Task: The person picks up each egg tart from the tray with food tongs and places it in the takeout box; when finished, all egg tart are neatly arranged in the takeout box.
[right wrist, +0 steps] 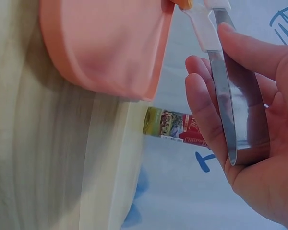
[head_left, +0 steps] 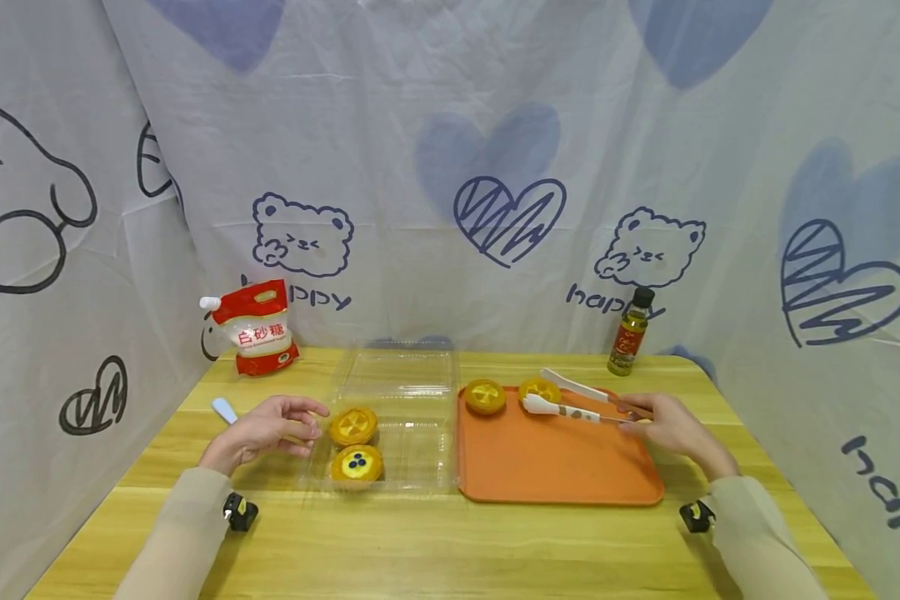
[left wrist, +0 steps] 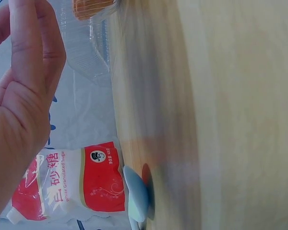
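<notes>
Tongs (head_left: pixel 581 398) lie with their long axis running across the orange tray (head_left: pixel 562 467), white tips pointing toward the person's left at an egg tart (head_left: pixel 539 390) on the tray's far edge, handle end back in the right hand (head_left: pixel 663 425). That grip is curled round the metal arms, which stand apart, judged ready to close on the tart. A second tart (head_left: pixel 484 397) sits just beside it. Left hand (head_left: pixel 266 429), fingers relaxed and holding nothing, rests at the clear plastic box (head_left: pixel 405 417) on the desk (head_left: pixel 435 542), apparently steadying it; two tarts (head_left: pixel 354 446) sit inside.
</notes>
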Demonstrator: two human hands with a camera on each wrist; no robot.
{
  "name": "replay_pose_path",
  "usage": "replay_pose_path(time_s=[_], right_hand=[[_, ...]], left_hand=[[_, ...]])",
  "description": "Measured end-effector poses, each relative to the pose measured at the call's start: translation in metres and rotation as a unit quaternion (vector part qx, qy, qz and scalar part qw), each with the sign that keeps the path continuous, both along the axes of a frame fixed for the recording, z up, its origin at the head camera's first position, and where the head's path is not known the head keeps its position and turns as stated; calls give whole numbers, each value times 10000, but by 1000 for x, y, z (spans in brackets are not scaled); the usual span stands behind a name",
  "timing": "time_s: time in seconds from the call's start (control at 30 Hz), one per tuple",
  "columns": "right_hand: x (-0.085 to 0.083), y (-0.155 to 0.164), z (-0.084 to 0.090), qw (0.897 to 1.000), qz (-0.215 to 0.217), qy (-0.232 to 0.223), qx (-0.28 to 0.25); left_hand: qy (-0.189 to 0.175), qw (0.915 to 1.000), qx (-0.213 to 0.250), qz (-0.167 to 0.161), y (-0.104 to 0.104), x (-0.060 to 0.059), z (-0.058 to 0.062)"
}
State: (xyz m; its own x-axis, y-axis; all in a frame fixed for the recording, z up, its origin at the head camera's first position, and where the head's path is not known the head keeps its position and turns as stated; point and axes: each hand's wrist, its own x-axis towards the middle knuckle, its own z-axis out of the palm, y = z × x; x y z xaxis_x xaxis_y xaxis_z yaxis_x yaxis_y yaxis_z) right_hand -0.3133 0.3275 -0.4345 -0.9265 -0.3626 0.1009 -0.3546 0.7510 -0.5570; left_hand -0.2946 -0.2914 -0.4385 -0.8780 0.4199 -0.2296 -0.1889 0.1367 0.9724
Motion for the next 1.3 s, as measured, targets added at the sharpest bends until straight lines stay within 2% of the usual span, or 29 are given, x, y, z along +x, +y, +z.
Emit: replay_pose_path(time_s=[0.73, 1.0, 1.3], right_hand=[[6, -10, 1, 9997, -135, 153, -98], [5, -15, 3, 9990, -209, 188, -338], [6, -25, 6, 9981, -47, 215, -584]], left_hand=[[-41, 10000, 19, -35, -1, -2, -3], [-37, 10000, 70, 13, -1, -1, -1], [16, 10000, 72, 5, 0, 1, -1]])
